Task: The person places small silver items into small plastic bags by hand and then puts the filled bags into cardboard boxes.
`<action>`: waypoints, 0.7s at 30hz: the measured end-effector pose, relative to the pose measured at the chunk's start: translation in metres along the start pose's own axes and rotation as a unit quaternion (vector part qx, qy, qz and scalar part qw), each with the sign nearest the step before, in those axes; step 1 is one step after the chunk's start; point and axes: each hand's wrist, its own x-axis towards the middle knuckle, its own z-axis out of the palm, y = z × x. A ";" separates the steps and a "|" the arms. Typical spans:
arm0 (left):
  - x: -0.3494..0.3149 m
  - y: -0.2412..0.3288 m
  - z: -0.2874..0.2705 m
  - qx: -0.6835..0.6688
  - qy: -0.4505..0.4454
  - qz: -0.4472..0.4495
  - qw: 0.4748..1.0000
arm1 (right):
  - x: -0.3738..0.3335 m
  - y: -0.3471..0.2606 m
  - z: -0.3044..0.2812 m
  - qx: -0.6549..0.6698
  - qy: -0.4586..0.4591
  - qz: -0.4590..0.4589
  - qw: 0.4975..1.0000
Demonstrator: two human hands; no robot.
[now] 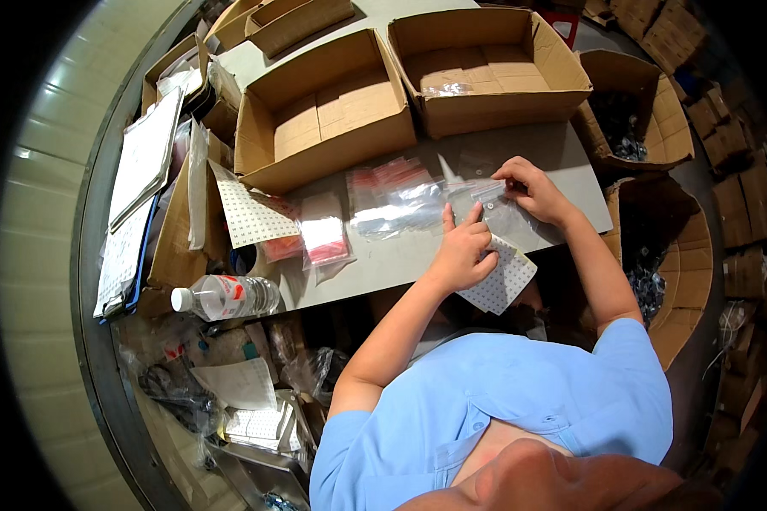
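Observation:
My left hand (462,255) is over the near table edge, two fingers stretched toward a clear plastic bag (513,223), the others curled. A sheet of small printed labels (504,285) comes out from under this hand and overhangs the edge; it seems held by the curled fingers. At the bag's upper edge, my right hand (533,189) pinches the plastic between thumb and fingertips. A small round sticker (489,205) shows near the bag. Left of my hands lie overlapping clear bags with red-striped tops (392,200) and another bag stack (322,230).
Two open cardboard boxes (332,157) stand along the back of the grey table (337,294). Another label sheet (251,209) leans at left, near a water bottle (226,297) and clipboards (145,153). Cartons of dark packed parts (635,119) stand at right.

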 end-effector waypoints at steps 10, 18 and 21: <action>0.001 0.004 0.000 0.024 -0.003 -0.021 0.999 | -0.001 0.022 -0.010 -0.103 0.124 -0.013 0.987; -0.003 0.004 0.001 0.019 0.009 -0.004 1.000 | 0.025 0.035 -0.007 -0.163 0.127 0.018 0.978; -0.004 0.005 0.003 0.028 0.014 -0.001 1.000 | 0.041 0.049 0.010 -0.186 0.071 0.010 0.980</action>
